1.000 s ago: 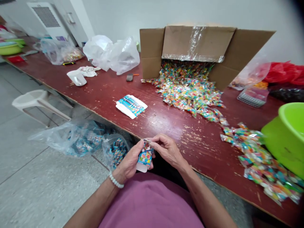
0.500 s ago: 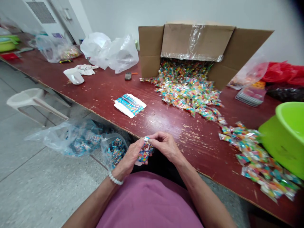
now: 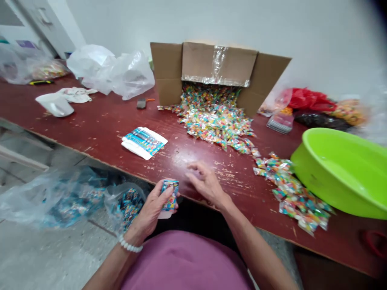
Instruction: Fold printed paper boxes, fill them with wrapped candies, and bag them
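My left hand (image 3: 155, 203) is closed around a small printed blue carton (image 3: 169, 192), with a pale flap showing at its lower end. To the right, my right hand (image 3: 205, 181) is over the table's front edge, fingers apart and slightly curled, holding nothing. Beyond the hands a stack of flat blue-and-white cartons (image 3: 144, 141) lies on the red table (image 3: 105, 137). Small wrapped candies (image 3: 211, 121) spill from an open cardboard box (image 3: 219, 64), and more wrapped candies (image 3: 296, 193) trail toward the right.
A large green basin (image 3: 329, 177) stands at right. Below the table's edge at left are a plastic bag (image 3: 128, 205) of blue packets and a larger bag (image 3: 69, 201). A white scoop-like container (image 3: 56, 104), a small brush-like item (image 3: 141, 104) and white plastic bags (image 3: 130, 76) sit farther back.
My right hand has let go of the carton's top and moved right, its fingers now apart. The carton stays in my left hand. The view has turned to the right.
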`<state>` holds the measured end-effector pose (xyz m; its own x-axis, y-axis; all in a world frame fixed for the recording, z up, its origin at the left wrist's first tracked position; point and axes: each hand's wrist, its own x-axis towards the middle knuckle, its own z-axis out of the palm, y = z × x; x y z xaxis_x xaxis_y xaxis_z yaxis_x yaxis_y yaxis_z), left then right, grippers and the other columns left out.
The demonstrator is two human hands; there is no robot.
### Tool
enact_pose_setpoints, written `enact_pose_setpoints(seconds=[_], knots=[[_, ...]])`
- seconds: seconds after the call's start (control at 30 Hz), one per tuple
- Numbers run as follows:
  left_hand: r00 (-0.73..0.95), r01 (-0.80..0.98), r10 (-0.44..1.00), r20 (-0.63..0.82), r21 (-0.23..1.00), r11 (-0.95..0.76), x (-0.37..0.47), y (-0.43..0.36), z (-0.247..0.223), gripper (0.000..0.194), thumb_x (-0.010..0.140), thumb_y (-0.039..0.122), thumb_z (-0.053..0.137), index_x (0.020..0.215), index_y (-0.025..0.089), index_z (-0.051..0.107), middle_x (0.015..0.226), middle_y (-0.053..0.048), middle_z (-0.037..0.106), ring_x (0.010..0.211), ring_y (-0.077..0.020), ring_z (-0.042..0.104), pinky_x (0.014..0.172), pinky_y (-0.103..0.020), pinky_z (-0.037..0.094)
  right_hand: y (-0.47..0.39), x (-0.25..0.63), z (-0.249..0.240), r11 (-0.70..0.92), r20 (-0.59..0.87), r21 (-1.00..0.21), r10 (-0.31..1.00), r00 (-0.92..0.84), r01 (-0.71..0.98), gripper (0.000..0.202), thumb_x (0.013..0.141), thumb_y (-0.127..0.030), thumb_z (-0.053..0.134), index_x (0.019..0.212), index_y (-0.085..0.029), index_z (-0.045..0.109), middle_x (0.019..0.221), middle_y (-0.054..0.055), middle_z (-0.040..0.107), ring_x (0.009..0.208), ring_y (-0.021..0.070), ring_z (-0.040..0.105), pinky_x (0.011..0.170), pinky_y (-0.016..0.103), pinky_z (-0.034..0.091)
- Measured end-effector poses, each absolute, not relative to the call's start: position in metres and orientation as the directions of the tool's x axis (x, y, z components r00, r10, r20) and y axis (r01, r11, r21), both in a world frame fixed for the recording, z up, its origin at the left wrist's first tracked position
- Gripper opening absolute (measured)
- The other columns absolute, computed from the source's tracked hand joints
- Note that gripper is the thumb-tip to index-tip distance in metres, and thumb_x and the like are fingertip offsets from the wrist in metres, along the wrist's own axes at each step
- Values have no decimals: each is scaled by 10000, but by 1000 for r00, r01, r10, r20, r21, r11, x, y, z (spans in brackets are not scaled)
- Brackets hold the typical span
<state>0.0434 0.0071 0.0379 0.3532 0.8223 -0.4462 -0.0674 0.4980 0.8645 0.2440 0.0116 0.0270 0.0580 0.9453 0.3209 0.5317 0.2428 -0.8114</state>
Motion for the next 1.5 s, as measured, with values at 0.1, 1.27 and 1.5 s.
enact_pose_setpoints(seconds=[0.1,1.27,1.5], knots=[[238,-100,845,-479,853,512,41,11,38,523,726,473,812,1123,215,590,922,-25,720,644,-142,681,586,-248,567,35,308,25,26,368,-696,871,325,718,336,869,-343,627,1174,-200,630,1143,107,678,1057,269,603,973,427,454],[151,-69,767,-624,767,638,28,11,27,742,495,276,961,1125,234,570,834,-25,750,717,-247,745,665,-336,627,28,308,10,-166,83,-454,970,227,875,343,999,-217,379,1256,-158,597,1229,181,674,1157,284,603,1005,427,435],[181,-43,789,-587,797,602,22,5,19,703,496,342,959,1103,226,624,847,-11,745,740,-180,708,667,-232,596,42,345,10,-195,60,-539,961,269,819,378,865,-158,614,1242,-177,632,1162,128,657,1079,242,611,922,330,461]])
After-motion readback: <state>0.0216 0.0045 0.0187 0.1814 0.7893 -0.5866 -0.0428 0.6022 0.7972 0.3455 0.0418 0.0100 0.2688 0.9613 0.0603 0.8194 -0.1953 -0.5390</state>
